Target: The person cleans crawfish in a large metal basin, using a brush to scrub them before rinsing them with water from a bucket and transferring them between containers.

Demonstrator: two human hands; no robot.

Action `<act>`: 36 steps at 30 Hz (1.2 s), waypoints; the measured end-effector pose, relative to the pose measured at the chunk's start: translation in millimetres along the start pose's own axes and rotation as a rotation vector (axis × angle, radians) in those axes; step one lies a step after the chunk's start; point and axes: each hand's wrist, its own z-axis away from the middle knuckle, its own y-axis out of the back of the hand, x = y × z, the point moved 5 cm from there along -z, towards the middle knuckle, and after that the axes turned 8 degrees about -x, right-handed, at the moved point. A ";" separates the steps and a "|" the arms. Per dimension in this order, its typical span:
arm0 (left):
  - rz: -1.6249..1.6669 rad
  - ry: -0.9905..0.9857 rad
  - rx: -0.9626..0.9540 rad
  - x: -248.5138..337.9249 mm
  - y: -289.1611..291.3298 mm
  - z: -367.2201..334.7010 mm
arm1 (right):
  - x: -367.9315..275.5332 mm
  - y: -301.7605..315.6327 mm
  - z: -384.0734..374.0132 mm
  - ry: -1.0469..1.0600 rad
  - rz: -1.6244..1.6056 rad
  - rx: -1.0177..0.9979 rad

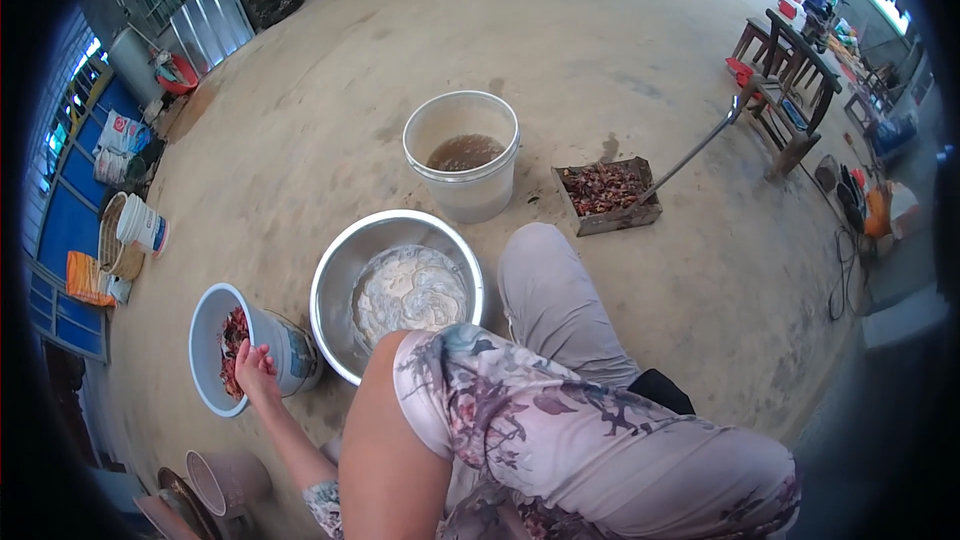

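My left hand (pixel 257 370) hovers at the right rim of a pale blue bucket (pixel 296 355). Its fingers are loosely bent and apart, with nothing visible in them. Dark red pieces, like dried petals or husks, (pixel 231 355) show inside the tilted-looking bucket. A bare bent arm, apparently my right, with a floral sleeve (pixel 560 410) crosses before me; its hand is out of the picture. Just beyond the elbow sits a wide steel basin (pixel 335 285) of cloudy whitish liquid with foamy swirls (pixel 410 285).
A white bucket (pixel 470 195) with brownish liquid stands behind the basin. To its right, a box-shaped dustpan (pixel 620 224) with a long handle (pixel 697 145) holds more red pieces. Wooden chairs (pixel 800 70) stand far right. A brown pot (pixel 230 480) is at lower left.
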 end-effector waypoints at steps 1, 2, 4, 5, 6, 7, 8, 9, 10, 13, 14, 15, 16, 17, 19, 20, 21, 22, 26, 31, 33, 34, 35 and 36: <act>-0.016 0.001 0.012 0.7 -6.7 2.8 | -0.1 -0.1 1.1 -0.003 0.003 0.006; -0.031 0.001 0.025 2.0 -12.9 6.2 | -1.3 0.2 2.5 -0.003 0.007 0.010; -0.042 -0.001 0.022 5.0 -18.7 10.7 | -3.2 -1.5 2.5 0.008 -0.003 0.011; -0.047 -0.012 0.002 6.0 -22.4 10.0 | -3.3 -0.6 2.1 0.009 -0.004 0.012; -0.049 -0.024 -0.017 6.3 -25.8 9.4 | -4.6 -0.8 1.9 0.011 0.000 0.014; -0.050 -0.023 -0.017 5.6 -27.2 9.0 | -4.6 -0.4 2.0 0.011 0.001 0.017; -0.080 -0.020 -0.027 4.6 -28.5 8.4 | -4.6 -1.3 2.7 0.011 0.000 0.017; -0.107 -0.020 -0.040 4.8 -30.6 6.6 | -5.7 -1.2 2.1 0.013 0.004 0.013; -0.105 -0.024 -0.041 3.2 -28.7 3.6 | -7.2 -2.3 1.4 0.012 0.004 0.010; -0.115 -0.048 -0.078 1.7 -28.3 2.4 | -6.4 -4.3 0.8 0.009 0.002 0.012; -0.132 -0.032 -0.091 0.2 -31.8 4.8 | -5.7 -5.1 1.8 0.005 0.000 0.013; -0.146 -0.021 -0.104 1.6 -35.6 7.8 | -7.0 -5.2 2.5 0.004 0.002 0.012; -0.143 -0.025 -0.103 3.0 -36.0 8.3 | -9.0 -6.6 1.5 0.008 0.000 0.010; -0.133 -0.036 -0.108 4.3 -36.7 8.5 | -9.6 -6.3 1.0 0.009 0.005 0.005; -0.136 -0.037 -0.107 1.6 -34.8 8.3 | -9.7 -8.6 0.7 0.013 -0.003 0.008; -0.155 -0.042 -0.115 0.3 -36.0 7.0 | -9.5 -8.5 0.0 0.017 -0.003 0.008; -0.172 -0.050 -0.121 -0.1 -36.2 6.5 | -9.6 -7.7 -0.8 0.022 -0.003 0.006; -0.175 -0.049 -0.117 -1.9 -35.0 5.9 | -9.9 -7.7 0.0 0.024 -0.005 0.004; -0.185 0.013 -0.140 -4.8 -40.4 6.8 | -11.4 -11.8 0.4 0.034 -0.011 -0.002; -0.201 0.032 -0.111 -4.9 -38.4 9.1 | -12.9 -17.0 -2.3 0.058 -0.029 -0.009; -0.207 0.025 -0.124 -7.2 -44.3 6.1 | -15.6 -15.5 -2.6 0.074 -0.027 -0.012; -0.205 0.016 -0.143 -8.0 -51.5 4.8 | -19.5 -13.3 -1.5 0.076 -0.022 -0.011; -0.201 0.017 -0.151 -8.9 -56.8 4.7 | -24.9 -14.7 -2.0 0.085 -0.024 -0.011; -0.213 0.024 -0.179 -10.2 -63.3 5.3 | -30.5 -14.9 -1.5 0.102 -0.023 -0.016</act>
